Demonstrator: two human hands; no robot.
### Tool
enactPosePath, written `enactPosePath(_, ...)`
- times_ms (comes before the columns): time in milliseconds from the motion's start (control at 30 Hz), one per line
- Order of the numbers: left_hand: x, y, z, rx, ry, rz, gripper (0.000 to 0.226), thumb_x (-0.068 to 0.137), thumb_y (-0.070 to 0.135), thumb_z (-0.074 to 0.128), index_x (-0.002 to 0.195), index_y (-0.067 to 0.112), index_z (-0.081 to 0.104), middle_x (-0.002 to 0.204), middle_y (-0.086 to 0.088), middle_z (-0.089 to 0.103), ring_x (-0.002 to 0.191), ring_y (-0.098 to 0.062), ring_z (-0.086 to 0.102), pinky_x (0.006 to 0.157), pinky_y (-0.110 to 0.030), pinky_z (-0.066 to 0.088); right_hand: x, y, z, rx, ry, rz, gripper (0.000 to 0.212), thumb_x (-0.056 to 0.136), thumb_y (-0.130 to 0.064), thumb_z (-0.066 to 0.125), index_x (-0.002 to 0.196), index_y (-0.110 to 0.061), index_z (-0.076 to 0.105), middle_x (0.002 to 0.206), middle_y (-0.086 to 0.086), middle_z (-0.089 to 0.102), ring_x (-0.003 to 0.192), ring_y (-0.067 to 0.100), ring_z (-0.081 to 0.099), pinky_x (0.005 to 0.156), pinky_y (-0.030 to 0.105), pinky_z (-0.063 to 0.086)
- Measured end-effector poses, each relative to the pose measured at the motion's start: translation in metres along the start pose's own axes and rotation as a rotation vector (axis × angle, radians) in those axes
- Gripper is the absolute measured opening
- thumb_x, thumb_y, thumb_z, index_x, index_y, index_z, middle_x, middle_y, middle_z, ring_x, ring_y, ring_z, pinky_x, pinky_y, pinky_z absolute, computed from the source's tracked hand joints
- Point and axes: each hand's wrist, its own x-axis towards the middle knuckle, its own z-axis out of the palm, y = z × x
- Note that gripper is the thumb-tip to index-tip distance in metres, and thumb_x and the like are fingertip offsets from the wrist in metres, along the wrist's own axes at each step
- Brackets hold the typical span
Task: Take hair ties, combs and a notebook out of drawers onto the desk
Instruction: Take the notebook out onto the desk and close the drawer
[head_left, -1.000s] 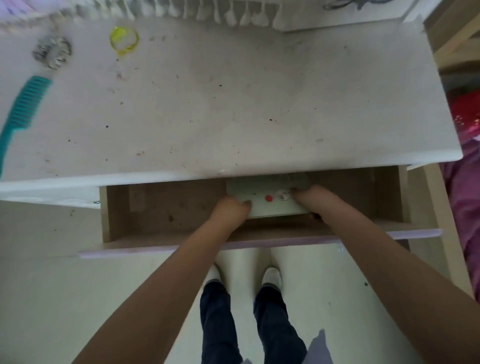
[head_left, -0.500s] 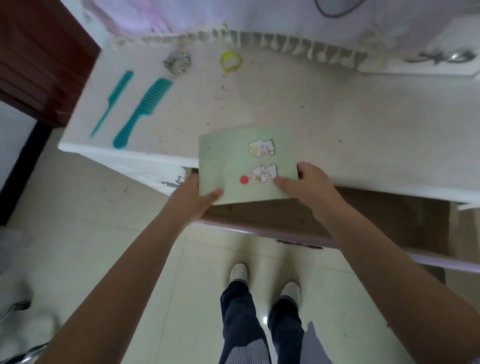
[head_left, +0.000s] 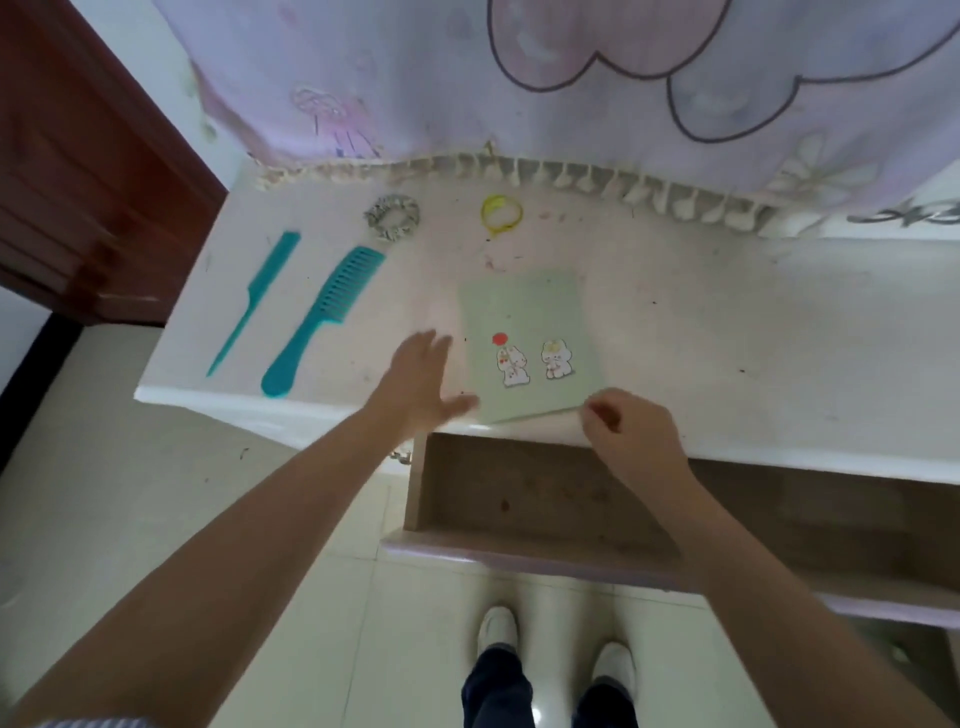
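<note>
A pale green notebook (head_left: 524, 332) with cartoon stickers lies flat on the white desk (head_left: 727, 322), near its front edge. My left hand (head_left: 421, 379) hovers open just left of the notebook, fingers spread. My right hand (head_left: 623, 426) is at the notebook's near right corner with fingers curled; whether it still pinches the corner is unclear. Two teal combs lie at the desk's left: a thin tail comb (head_left: 254, 301) and a wide-tooth comb (head_left: 322, 317). A grey scrunchie (head_left: 392, 217) and a yellow hair tie (head_left: 501, 213) rest near the back edge.
The wooden drawer (head_left: 571, 499) under the desk stands pulled out, its lilac front (head_left: 519, 556) jutting toward me. A pink curtain (head_left: 519, 78) with tassels hangs over the desk's back. A dark red cabinet (head_left: 78, 182) stands at the left. My shoes (head_left: 498, 629) are on the tiled floor.
The notebook went from inside the drawer, up over the desk edge in both hands, to lying flat on the desk. My left hand has let go and opened.
</note>
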Motion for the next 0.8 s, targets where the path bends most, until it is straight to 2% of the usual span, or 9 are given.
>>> enactPosePath(67, -0.004, 0.003, 0.013, 0.084, -0.039, 0.105, 0.093, 0.085, 0.050, 0.059, 0.148, 0.007, 0.006, 0.160, -0.011, 0.004, 0.147, -0.024, 0.001, 0.121, -0.037, 0.009, 0.011, 0.007, -0.003, -0.166, 0.122, -0.104, 0.035, 0.080, -0.006, 0.067, 0.113, 0.002, 0.061, 0.117, 0.023, 0.061, 0.111, 0.034, 0.052, 0.093, 0.030, 0.036)
enactPosePath(133, -0.001, 0.003, 0.022, 0.159, -0.040, 0.157, 0.095, 0.084, 0.054, 0.056, 0.148, 0.006, 0.005, 0.160, -0.011, 0.005, 0.147, -0.024, 0.003, 0.121, -0.038, 0.011, 0.022, 0.006, 0.003, -0.245, -0.017, -0.109, 0.049, 0.079, -0.008, 0.067, 0.125, -0.002, 0.053, 0.136, 0.024, 0.045, 0.131, 0.035, 0.034, 0.108, 0.033, 0.027)
enactPosePath(300, 0.012, -0.011, 0.016, 0.166, -0.079, 0.149, 0.088, 0.089, 0.047, 0.052, 0.148, 0.006, 0.001, 0.160, -0.010, 0.001, 0.147, -0.022, 0.001, 0.121, -0.039, 0.010, 0.028, -0.001, 0.026, -0.268, 0.110, -0.202, 0.040, 0.061, 0.000, 0.079, 0.099, 0.006, 0.068, 0.099, 0.036, 0.063, 0.097, 0.049, 0.059, 0.088, 0.052, 0.049)
enactPosePath(500, 0.019, -0.003, -0.005, 0.356, -0.141, 0.154, 0.095, 0.085, 0.048, 0.058, 0.148, 0.006, 0.001, 0.159, -0.014, -0.003, 0.147, -0.027, -0.002, 0.119, -0.047, 0.013, 0.011, 0.010, 0.021, -0.318, -0.065, -0.249, 0.063, 0.082, -0.027, 0.066, 0.137, -0.011, 0.039, 0.144, 0.019, 0.037, 0.134, 0.032, 0.030, 0.114, 0.039, 0.024)
enactPosePath(633, -0.029, 0.023, 0.051, 0.368, -0.001, 0.426, 0.110, 0.077, 0.068, 0.051, 0.147, 0.004, -0.006, 0.155, -0.013, -0.018, 0.144, -0.031, -0.017, 0.118, -0.045, -0.004, -0.052, 0.057, 0.000, -0.562, -0.079, -0.366, 0.094, 0.049, -0.043, 0.087, 0.127, -0.005, 0.051, 0.133, 0.026, 0.052, 0.127, 0.047, 0.041, 0.097, 0.065, 0.037)
enactPosePath(667, -0.044, 0.026, 0.069, 0.397, -0.015, 0.497, 0.112, 0.077, 0.071, 0.046, 0.144, 0.003, -0.013, 0.149, -0.011, -0.027, 0.138, -0.033, -0.029, 0.113, -0.044, -0.013, -0.067, 0.071, -0.001, -0.694, -0.099, -0.362, 0.103, 0.039, -0.049, 0.087, 0.126, -0.008, 0.052, 0.136, 0.026, 0.049, 0.133, 0.047, 0.032, 0.093, 0.069, 0.035)
enactPosePath(733, -0.067, 0.028, 0.098, 0.473, -0.093, 0.564, 0.105, 0.081, 0.073, 0.036, 0.133, 0.005, -0.024, 0.145, -0.013, -0.032, 0.119, -0.033, -0.047, 0.104, -0.046, -0.026, -0.081, 0.093, -0.002, -0.832, -0.206, -0.225, 0.114, 0.038, -0.056, 0.084, 0.137, -0.019, 0.040, 0.152, 0.024, 0.010, 0.141, 0.031, -0.023, 0.102, 0.069, 0.020)
enactPosePath(767, -0.073, 0.026, 0.106, 0.486, -0.110, 0.562, 0.102, 0.082, 0.073, 0.034, 0.132, 0.005, -0.023, 0.151, -0.016, -0.025, 0.117, -0.034, -0.048, 0.104, -0.045, -0.030, -0.084, 0.099, -0.002, -0.831, -0.239, -0.170, 0.116, 0.040, -0.055, 0.084, 0.139, -0.021, 0.035, 0.152, 0.023, -0.005, 0.133, 0.024, -0.041, 0.104, 0.068, 0.014)
enactPosePath(800, -0.075, 0.020, 0.111, 0.490, -0.083, 0.571, 0.103, 0.082, 0.072, 0.037, 0.136, 0.003, -0.016, 0.155, -0.021, -0.009, 0.122, -0.037, -0.042, 0.107, -0.043, -0.034, -0.083, 0.101, -0.002, -0.825, -0.242, -0.166, 0.116, 0.037, -0.053, 0.087, 0.138, -0.020, 0.039, 0.151, 0.026, 0.002, 0.135, 0.023, -0.039, 0.103, 0.070, 0.015)
